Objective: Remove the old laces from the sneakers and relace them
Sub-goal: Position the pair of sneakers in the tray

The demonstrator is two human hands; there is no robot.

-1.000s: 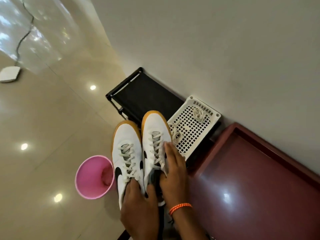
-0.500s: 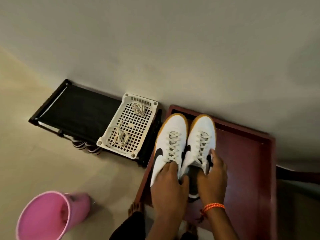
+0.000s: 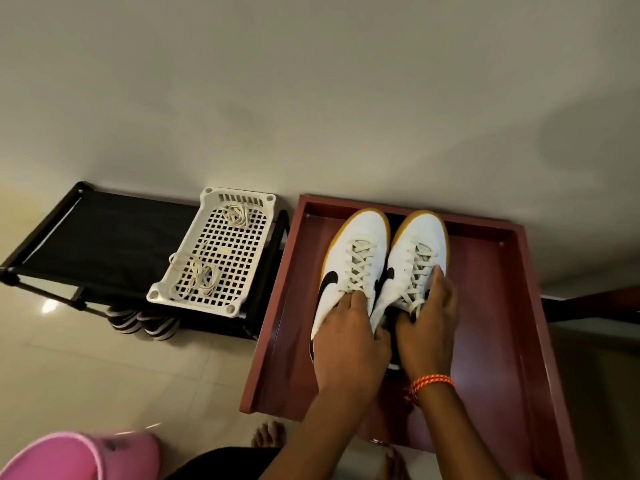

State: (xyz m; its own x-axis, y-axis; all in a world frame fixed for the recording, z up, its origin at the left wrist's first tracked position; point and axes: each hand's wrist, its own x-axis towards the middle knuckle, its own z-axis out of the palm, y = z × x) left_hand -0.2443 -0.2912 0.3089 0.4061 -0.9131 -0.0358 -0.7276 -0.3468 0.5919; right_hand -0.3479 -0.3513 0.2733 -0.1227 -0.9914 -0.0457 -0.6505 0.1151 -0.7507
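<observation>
Dim warm indoor light; your view bends at edges; glare spot on glossy tiled floor [image 3: 48, 306] far left of fingers; pink plastic bucket [image 3: 69, 455] blurred.

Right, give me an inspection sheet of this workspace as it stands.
Surface: maroon tray, against the wall.
Job's things: two white sneakers, side by side in the tray, both laced; loose lace bundles in the white basket.
Clutter: pink bucket on the floor; striped shoes under the black rack.
Hands: left hand grips the left sneaker; right hand grips the right one.
Cables: nothing seen.
Surroundings: plain wall, glossy tiled floor.
</observation>
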